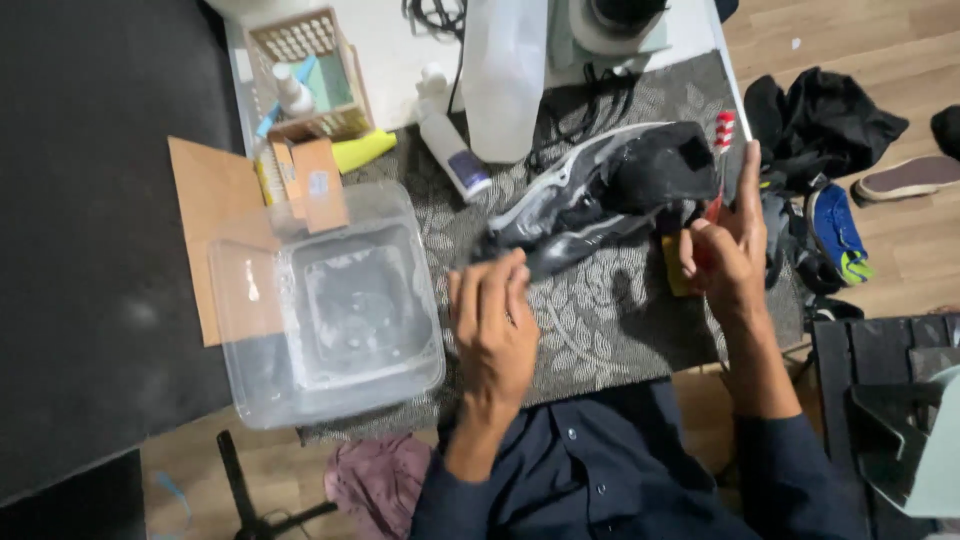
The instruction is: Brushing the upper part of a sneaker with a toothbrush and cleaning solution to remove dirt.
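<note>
A black sports shoe with grey stripes (pixel 600 195) lies on its side on the grey leaf-patterned mat of the table (pixel 600 320). The left hand (pixel 492 320) rests its fingers on the shoe's toe. Just beside the heel, the right hand (pixel 725 255) grips a red-and-white toothbrush (pixel 722 135). A clear plastic tub holding water (pixel 330 310) sits beyond the toe.

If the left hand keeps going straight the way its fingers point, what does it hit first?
The left hand points up the picture at the toe of the black shoe, which its fingertips already seem to touch. The shoe would be met first, though depth is hard to judge from above.
</note>
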